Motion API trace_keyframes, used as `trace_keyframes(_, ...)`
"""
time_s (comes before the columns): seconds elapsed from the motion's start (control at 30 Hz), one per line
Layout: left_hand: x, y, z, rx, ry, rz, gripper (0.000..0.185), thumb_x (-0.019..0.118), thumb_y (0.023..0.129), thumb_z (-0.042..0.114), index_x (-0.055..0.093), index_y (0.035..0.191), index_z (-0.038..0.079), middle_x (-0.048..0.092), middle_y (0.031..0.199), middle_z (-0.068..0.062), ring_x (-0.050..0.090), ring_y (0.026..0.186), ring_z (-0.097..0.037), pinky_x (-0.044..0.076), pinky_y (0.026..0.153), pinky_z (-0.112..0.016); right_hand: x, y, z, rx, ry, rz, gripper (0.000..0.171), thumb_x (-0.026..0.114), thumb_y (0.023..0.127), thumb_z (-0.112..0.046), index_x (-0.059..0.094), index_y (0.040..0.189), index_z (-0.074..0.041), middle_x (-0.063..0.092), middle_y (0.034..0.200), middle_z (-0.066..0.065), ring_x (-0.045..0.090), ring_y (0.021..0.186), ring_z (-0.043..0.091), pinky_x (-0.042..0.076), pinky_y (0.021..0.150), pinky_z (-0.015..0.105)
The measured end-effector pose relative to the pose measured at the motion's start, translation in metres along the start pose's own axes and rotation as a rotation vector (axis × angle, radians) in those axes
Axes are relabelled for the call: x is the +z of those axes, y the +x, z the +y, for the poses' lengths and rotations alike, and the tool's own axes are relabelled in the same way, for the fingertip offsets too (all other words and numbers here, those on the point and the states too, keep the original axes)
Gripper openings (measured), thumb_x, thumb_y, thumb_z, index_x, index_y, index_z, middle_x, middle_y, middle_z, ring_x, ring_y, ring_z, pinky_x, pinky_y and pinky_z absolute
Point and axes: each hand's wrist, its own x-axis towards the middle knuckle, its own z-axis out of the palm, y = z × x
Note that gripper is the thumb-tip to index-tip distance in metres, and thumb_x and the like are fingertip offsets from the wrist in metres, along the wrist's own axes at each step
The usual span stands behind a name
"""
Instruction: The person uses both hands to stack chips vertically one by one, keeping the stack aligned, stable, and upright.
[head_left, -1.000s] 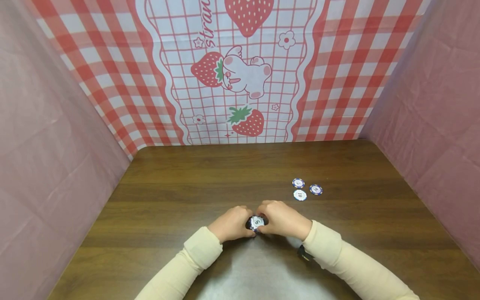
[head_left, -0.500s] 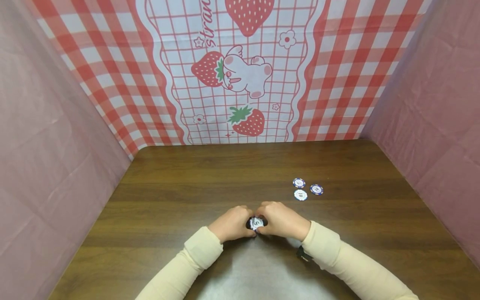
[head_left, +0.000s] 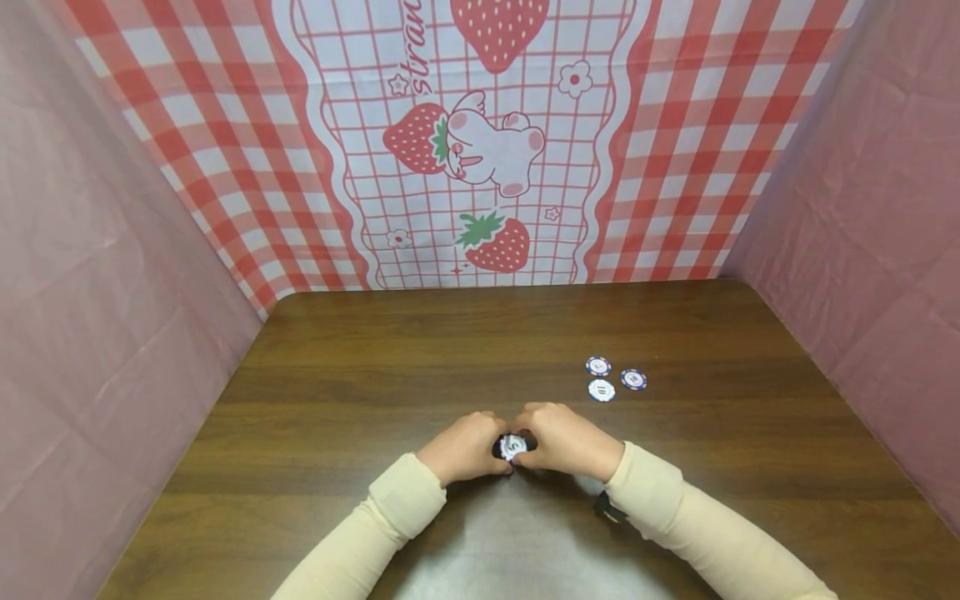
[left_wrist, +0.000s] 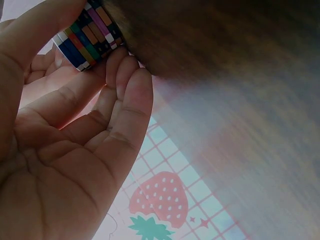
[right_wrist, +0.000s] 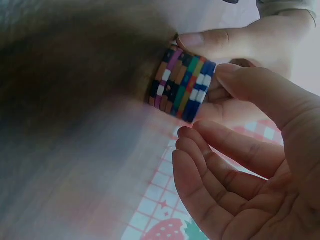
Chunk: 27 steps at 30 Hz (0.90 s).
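A stack of several poker chips stands between both hands near the middle of the table, a white chip marked 5 on top. My left hand curves round its left side, thumb in front and fingers behind. From the other side, my right hand grips the stack, thumb and index finger close to the top chip. In the right wrist view the chip edges show blue, red, green, black and purple bands lined up closely. The left wrist view shows the left fingertips right at the stack's lower edge.
Three loose chips lie flat beyond the right hand: a blue-edged one, a pale one marked 10 and another blue-edged one. A checked strawberry cloth hangs behind the wooden table; pink curtains flank it.
Both hands stay in place round the stack. Less dark edge shows below the top chip than a second ago. The three loose chips have not moved.
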Motion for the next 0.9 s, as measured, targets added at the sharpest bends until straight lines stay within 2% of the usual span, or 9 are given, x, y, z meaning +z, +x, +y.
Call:
trace_keyframes(0.2, 0.001, 0.0, 0.0, -0.016, -0.004, -0.018, 0.026, 0.084, 0.072, 0.028, 0.067, 0.085, 0.012, 0.065, 0.079, 0.005, 0.056, 0.073, -0.009, 0.047, 0.068, -0.024, -0.011, -0.004, 0.006, 0.082, 0.023, 0.007, 0.025, 0.079, 0.077, -0.024, 0.073, 0.095, -0.008, 0.065, 0.085, 0.0, 0.056, 0.071, 0.008, 0.046, 0.063, 0.022)
trace_keyframes(0.4, 0.001, 0.001, 0.0, -0.016, 0.002, -0.023, 0.026, 0.084, 0.073, 0.027, 0.067, 0.085, 0.012, 0.065, 0.08, 0.005, 0.056, 0.074, -0.008, 0.047, 0.069, -0.023, -0.021, -0.011, 0.02, 0.135, -0.008, 0.059, 0.031, 0.08, 0.078, -0.024, 0.072, 0.099, -0.002, 0.069, 0.09, 0.005, 0.065, 0.078, 0.016, 0.053, 0.068, 0.027)
trace_keyframes(0.63, 0.001, 0.0, 0.001, -0.001, 0.023, -0.018, 0.024, 0.083, 0.073, 0.027, 0.068, 0.085, 0.012, 0.066, 0.081, 0.004, 0.059, 0.076, -0.011, 0.049, 0.072, -0.026, -0.036, -0.019, 0.045, 0.252, 0.027, 0.095, 0.035, 0.078, 0.08, -0.022, 0.07, 0.104, 0.002, 0.072, 0.094, 0.011, 0.067, 0.081, 0.021, 0.055, 0.072, 0.036)
trace_keyframes(0.9, 0.002, 0.001, 0.0, -0.006, 0.002, -0.024, 0.024, 0.083, 0.073, 0.025, 0.069, 0.086, 0.011, 0.067, 0.082, 0.002, 0.058, 0.077, -0.011, 0.049, 0.072, -0.025, -0.042, -0.028, 0.079, 0.362, 0.005, 0.098, 0.038, 0.077, 0.08, -0.024, 0.07, 0.106, 0.002, 0.071, 0.096, 0.013, 0.067, 0.08, 0.021, 0.053, 0.07, 0.038)
